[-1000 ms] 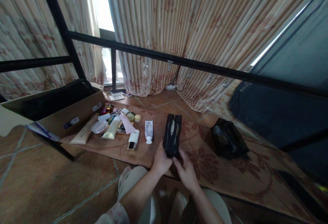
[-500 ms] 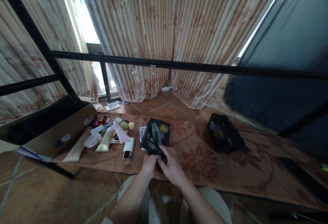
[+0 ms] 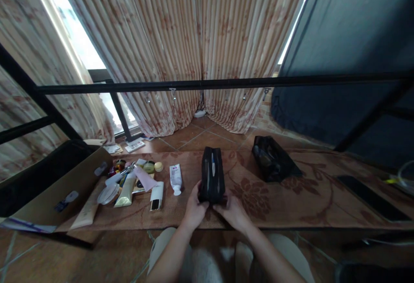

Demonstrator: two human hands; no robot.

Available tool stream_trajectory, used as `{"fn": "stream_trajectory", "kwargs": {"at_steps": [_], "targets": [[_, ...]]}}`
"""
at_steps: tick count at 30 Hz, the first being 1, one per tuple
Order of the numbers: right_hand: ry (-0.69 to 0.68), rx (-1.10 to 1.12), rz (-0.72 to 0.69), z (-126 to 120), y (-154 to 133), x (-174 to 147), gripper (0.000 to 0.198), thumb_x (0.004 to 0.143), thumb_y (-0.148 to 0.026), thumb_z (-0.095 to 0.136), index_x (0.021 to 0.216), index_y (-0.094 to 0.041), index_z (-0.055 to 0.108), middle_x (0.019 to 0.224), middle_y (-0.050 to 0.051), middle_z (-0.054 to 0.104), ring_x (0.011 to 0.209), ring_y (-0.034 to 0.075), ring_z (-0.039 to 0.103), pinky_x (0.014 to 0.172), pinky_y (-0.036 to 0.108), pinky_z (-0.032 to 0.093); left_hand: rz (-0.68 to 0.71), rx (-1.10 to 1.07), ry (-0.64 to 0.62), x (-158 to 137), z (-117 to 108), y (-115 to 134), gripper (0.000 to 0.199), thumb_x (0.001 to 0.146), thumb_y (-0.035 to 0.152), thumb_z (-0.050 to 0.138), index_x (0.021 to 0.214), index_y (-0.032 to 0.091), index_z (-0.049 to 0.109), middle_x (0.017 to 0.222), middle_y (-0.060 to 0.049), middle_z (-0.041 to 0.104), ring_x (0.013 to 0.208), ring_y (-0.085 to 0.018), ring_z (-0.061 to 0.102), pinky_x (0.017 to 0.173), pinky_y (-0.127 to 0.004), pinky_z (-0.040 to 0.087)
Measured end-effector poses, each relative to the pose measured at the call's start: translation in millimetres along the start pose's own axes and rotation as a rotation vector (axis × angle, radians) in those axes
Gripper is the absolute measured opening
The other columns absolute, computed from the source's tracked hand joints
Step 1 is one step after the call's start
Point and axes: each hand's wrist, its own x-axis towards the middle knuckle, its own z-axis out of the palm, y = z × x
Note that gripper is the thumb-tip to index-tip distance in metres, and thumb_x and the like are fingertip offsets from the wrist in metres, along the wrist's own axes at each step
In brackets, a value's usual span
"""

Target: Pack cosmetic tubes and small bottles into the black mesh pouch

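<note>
A black pouch (image 3: 212,175) stands upright between my two hands, its narrow zippered side facing up with a pale blue-and-white strip showing through the middle. My left hand (image 3: 196,207) grips its near left corner, thumb at the bottom edge. On the near right corner, my right hand (image 3: 234,212) is closed in the same way. Left of the pouch lies a white tube with purple print (image 3: 175,178), cap toward me. Further left is a white bottle with a gold-and-black end (image 3: 156,196).
Several cosmetics, among them a gold tube (image 3: 125,191) and a pink tube (image 3: 144,177), cluster beside a cardboard box (image 3: 77,188). A black bag (image 3: 274,160) and a dark phone-like slab (image 3: 371,197) lie to the right on the patterned cloth (image 3: 252,201). A black metal bar (image 3: 200,85) crosses ahead.
The pouch has been turned from lying with its clear face up to standing on edge, and moved right. The white tube beside it is now fully uncovered. My hands have spread to its two sides.
</note>
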Motion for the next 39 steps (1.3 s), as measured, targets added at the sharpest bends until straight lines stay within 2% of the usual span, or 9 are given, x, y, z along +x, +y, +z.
{"fn": "stream_trajectory", "kwargs": {"at_steps": [3,9,15,22,29,35,39], "targets": [[-0.079,-0.114,-0.008,3.0,-1.1,1.2,0.046,0.069,-0.021,0.066,0.114,-0.019,0.057,0.104,0.006,0.07,0.096,0.022,0.066,0.084,0.032,0.048,-0.006,0.039,0.028,0.8,-1.7,-2.6,0.084,0.055,-0.002,0.05,0.136,0.018,0.044,0.121,-0.006,0.064,0.121,-0.024,0.054,0.109,-0.042,0.036],[-0.074,-0.374,-0.011,14.8,-8.4,4.9,0.048,0.074,-0.016,0.059,0.122,-0.014,0.053,0.113,0.011,0.067,0.107,0.025,0.063,0.09,0.03,0.045,0.04,0.241,0.058,-1.4,-5.1,-0.8,0.074,0.055,-0.003,0.049,0.125,0.018,0.053,0.121,-0.006,0.064,0.125,-0.025,0.051,0.109,-0.041,0.036],[-0.059,-0.447,0.029,17.6,-5.5,5.1,0.042,0.078,-0.015,0.055,0.119,-0.008,0.054,0.107,0.016,0.068,0.103,0.028,0.064,0.089,0.034,0.045,0.057,0.293,0.04,-3.1,-1.3,9.6,0.064,0.057,-0.001,0.053,0.118,0.019,0.057,0.118,-0.006,0.066,0.121,-0.027,0.054,0.105,-0.042,0.039],[-0.02,-0.536,0.066,16.5,-6.9,4.8,0.04,0.08,-0.017,0.054,0.118,-0.006,0.054,0.112,0.021,0.064,0.106,0.03,0.062,0.091,0.036,0.043,0.049,0.121,-0.106,-3.4,1.0,7.7,0.069,0.059,0.001,0.057,0.125,0.017,0.051,0.118,-0.007,0.066,0.113,-0.023,0.059,0.102,-0.04,0.042],[-0.013,-0.573,0.061,18.0,-5.8,5.8,0.039,0.079,-0.018,0.054,0.117,-0.008,0.055,0.109,0.018,0.065,0.101,0.029,0.063,0.087,0.035,0.044,0.056,0.236,-0.021,-1.3,3.6,2.1,0.067,0.058,0.0,0.055,0.123,0.018,0.053,0.121,-0.006,0.064,0.119,-0.025,0.055,0.105,-0.04,0.039],[-0.011,-0.596,0.06,18.8,-4.5,7.0,0.039,0.079,-0.019,0.055,0.116,-0.011,0.055,0.109,0.015,0.065,0.101,0.027,0.063,0.088,0.032,0.044,0.063,0.313,-0.015,0.8,3.4,0.2,0.068,0.059,0.002,0.057,0.125,0.017,0.051,0.123,-0.008,0.063,0.12,-0.025,0.054,0.105,-0.04,0.039],[-0.016,-0.606,0.058,19.3,-4.7,6.8,0.039,0.079,-0.02,0.055,0.116,-0.009,0.056,0.108,0.017,0.065,0.102,0.028,0.062,0.089,0.034,0.043,0.066,0.344,-0.017,0.9,3.1,0.3,0.068,0.059,0.003,0.056,0.126,0.017,0.05,0.123,-0.007,0.063,0.12,-0.025,0.055,0.104,-0.04,0.04]]}}
